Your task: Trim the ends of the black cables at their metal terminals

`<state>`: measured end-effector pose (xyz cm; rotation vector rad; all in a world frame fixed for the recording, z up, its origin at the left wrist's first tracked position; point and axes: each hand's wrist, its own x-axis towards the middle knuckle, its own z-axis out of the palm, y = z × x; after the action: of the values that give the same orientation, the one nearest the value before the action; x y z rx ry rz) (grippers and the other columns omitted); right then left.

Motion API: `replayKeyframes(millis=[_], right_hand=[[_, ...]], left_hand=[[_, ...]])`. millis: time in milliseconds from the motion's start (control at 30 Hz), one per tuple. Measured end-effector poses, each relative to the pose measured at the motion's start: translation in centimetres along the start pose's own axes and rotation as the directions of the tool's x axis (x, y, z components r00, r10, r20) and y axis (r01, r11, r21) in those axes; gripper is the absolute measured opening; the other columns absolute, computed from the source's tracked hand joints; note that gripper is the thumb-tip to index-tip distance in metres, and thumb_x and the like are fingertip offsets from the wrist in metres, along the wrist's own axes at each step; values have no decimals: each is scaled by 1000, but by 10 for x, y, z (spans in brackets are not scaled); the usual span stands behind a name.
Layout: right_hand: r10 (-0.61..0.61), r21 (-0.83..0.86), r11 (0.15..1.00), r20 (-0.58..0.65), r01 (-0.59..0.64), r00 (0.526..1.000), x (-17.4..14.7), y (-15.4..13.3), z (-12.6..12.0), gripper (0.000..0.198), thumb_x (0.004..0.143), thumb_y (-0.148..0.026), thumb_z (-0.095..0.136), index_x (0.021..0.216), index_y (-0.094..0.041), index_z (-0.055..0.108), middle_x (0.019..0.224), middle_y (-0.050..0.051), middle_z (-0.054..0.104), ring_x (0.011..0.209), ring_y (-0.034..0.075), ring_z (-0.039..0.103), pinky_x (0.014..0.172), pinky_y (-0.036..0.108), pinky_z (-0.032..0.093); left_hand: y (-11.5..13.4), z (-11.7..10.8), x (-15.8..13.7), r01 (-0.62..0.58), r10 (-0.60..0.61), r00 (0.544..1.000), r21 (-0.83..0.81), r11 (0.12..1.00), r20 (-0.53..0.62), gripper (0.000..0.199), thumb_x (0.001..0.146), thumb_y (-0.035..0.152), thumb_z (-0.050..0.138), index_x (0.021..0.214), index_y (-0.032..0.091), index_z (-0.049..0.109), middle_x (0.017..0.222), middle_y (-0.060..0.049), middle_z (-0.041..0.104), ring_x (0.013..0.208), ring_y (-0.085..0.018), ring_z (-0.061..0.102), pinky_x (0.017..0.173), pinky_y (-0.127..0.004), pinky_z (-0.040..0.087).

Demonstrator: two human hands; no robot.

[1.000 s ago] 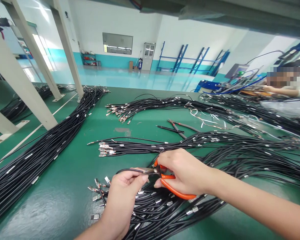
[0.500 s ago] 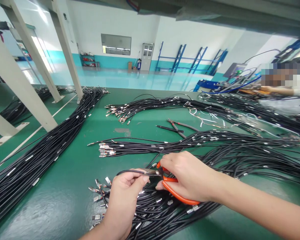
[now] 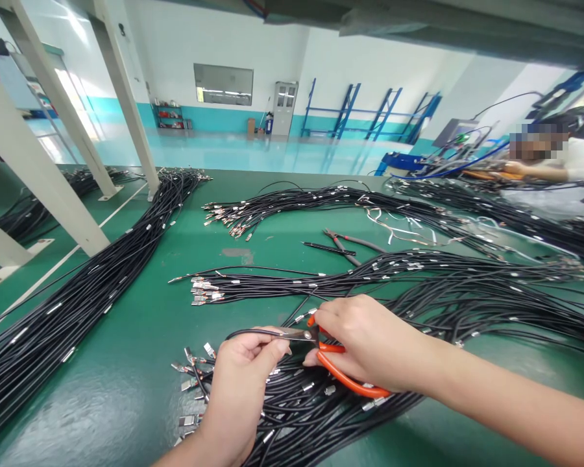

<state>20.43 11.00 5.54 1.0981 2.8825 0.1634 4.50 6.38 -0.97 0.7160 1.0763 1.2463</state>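
Between thumb and fingers my left hand (image 3: 246, 376) pinches a black cable (image 3: 248, 333) near its end. My right hand (image 3: 357, 340) is closed round the orange handles of a pair of scissors (image 3: 353, 379), whose blades point left and meet the cable end at my left fingertips. Whether the blades are fully closed on it is too small to tell. Under both hands lies a bundle of black cables (image 3: 311, 415) with metal connectors (image 3: 189, 421) at the left ends.
Another cable bundle (image 3: 263, 288) lies just beyond my hands, with grey-handled pliers (image 3: 340, 243) and a black pen (image 3: 328, 249) behind it. A thick bundle (image 3: 102, 279) runs along the left beside white posts (image 3: 126, 97). At the far right a co-worker (image 3: 549, 162) sits by cables.
My hands, the cable and the scissors hold almost the same position. The view has shifted very slightly. At the right, the co-worker's head and arm have moved a little.
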Motion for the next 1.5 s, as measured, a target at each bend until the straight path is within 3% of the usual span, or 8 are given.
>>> replayKeyframes(millis=[267, 767, 1100, 1500], right_hand=[[-74, -88, 994, -72, 68, 995, -2, 2, 4, 41, 84, -48, 43, 62, -15, 52, 56, 5, 56, 48, 13, 48, 47, 26, 26], [-71, -118, 991, -130, 55, 989, -2, 1, 10, 45, 86, -49, 37, 60, -15, 53, 56, 6, 57, 47, 14, 48, 46, 26, 25], [-8, -24, 1000, -88, 5, 996, -5, -3, 6, 42, 79, -53, 47, 64, -15, 54, 60, 5, 57, 50, 14, 48, 47, 24, 29], [-80, -150, 987, -137, 59, 987, -3, 0, 10, 42, 84, -48, 42, 60, -15, 52, 55, 6, 56, 46, 14, 49, 46, 26, 26]], left_hand=[[1, 1, -1, 14, -14, 1000, -16, 1000, 0, 10, 64, 23, 69, 70, 15, 70, 73, -5, 68, 71, -14, 58, 69, -25, 44], [3, 1, -2, 16, -14, 1000, -60, 998, 23, 5, 66, 20, 68, 64, 16, 68, 62, 1, 64, 61, -8, 52, 62, -19, 42], [0, 0, 0, -1, 3, 998, -38, 999, 57, 7, 67, 16, 65, 71, 17, 70, 74, -2, 68, 77, -12, 58, 71, -20, 44], [0, 1, 1, 10, -8, 999, -56, 998, 38, 4, 65, 18, 67, 67, 15, 70, 64, 0, 66, 64, -9, 55, 63, -19, 42]])
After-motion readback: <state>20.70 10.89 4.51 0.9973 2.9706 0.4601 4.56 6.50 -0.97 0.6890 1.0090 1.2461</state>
